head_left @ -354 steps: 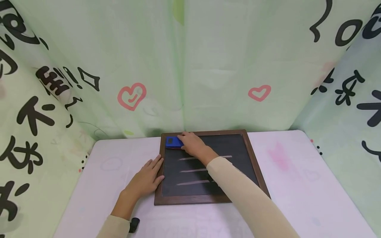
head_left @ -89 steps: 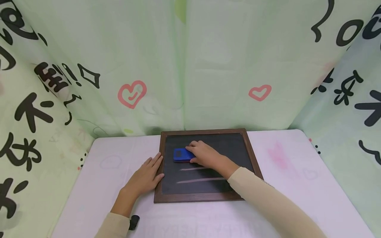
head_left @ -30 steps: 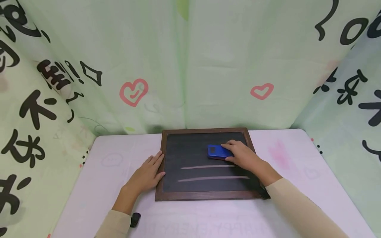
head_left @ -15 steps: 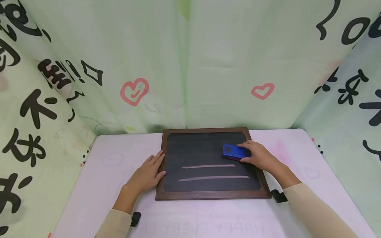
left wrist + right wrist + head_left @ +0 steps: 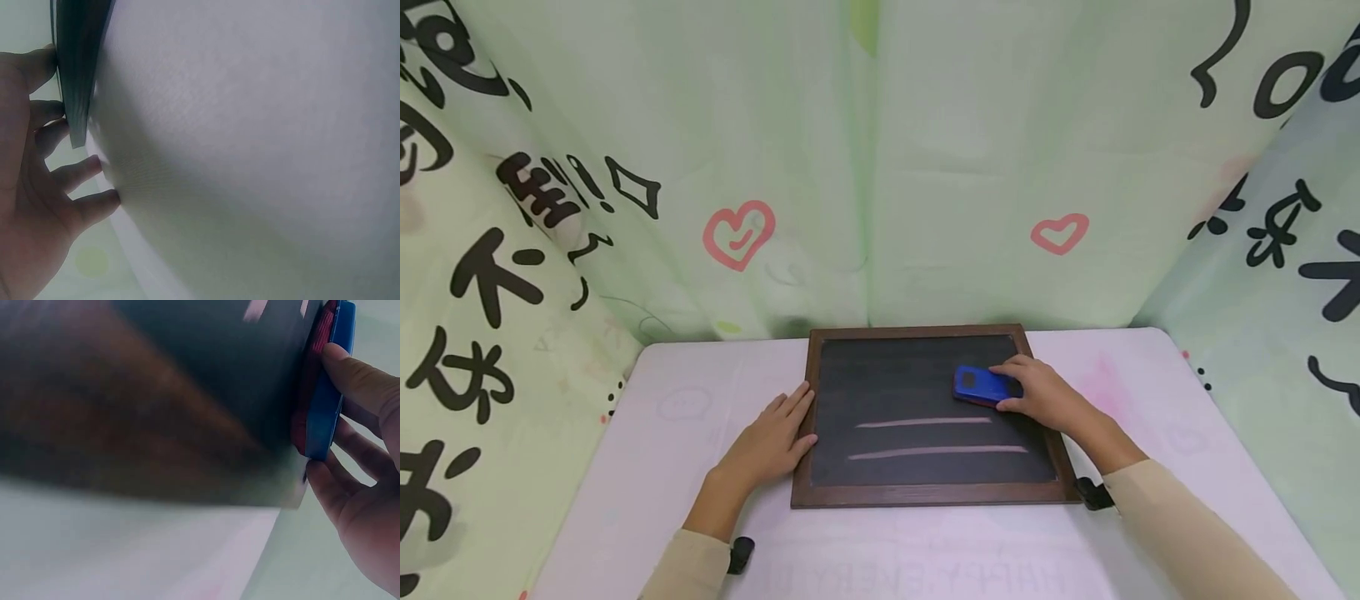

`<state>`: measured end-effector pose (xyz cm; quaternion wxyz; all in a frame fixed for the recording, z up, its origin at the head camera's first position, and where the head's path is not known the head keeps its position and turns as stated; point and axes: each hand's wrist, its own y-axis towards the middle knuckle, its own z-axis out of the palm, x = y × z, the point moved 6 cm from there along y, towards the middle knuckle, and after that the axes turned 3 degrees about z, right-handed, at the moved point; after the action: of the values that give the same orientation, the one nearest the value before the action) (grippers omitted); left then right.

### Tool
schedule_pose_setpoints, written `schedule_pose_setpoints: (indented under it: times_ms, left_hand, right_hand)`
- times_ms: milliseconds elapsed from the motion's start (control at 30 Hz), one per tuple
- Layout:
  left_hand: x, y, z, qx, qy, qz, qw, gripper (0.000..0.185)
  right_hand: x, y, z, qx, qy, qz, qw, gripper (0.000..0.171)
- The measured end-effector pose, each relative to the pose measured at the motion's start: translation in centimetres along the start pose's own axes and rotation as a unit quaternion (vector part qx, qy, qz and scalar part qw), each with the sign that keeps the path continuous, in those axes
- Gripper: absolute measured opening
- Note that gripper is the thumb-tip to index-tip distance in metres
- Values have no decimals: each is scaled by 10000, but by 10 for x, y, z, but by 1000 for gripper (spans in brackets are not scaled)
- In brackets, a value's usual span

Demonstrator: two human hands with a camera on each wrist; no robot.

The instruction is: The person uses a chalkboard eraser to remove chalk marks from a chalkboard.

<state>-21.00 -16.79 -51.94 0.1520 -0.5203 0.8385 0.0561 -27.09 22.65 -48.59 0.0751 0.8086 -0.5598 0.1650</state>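
Observation:
A small blackboard (image 5: 895,383) in a brown wooden frame lies on the table, with two pale chalk lines (image 5: 925,422) across its lower half. My right hand (image 5: 1048,396) grips a blue chalkboard eraser (image 5: 981,384) by its right end, on the board's right part above the lines. In the right wrist view the eraser (image 5: 331,394) shows a red felt underside, with thumb and fingers on its opposite sides. My left hand (image 5: 767,442) rests against the left frame edge, fingers extended. The left wrist view shows its fingertips touching the frame (image 5: 78,81) and the tabletop.
The board lies on a white table (image 5: 700,392) near its back edge. A pale green curtain (image 5: 940,167) with hearts and black writing hangs behind it and at both sides. Each wrist carries a small black device (image 5: 741,555).
My right hand has wiped the eraser from the upper left down and rightward, then slightly back left. The top chalk line has vanished. My left hand stays at the frame.

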Motion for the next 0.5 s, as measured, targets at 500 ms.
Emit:
schedule_pose_setpoints:
  times_ms: [500]
  left_hand:
    - [0, -1, 2, -55, 6, 13, 10000, 71]
  right_hand:
    - [63, 37, 23, 322, -103, -409, 9986, 63]
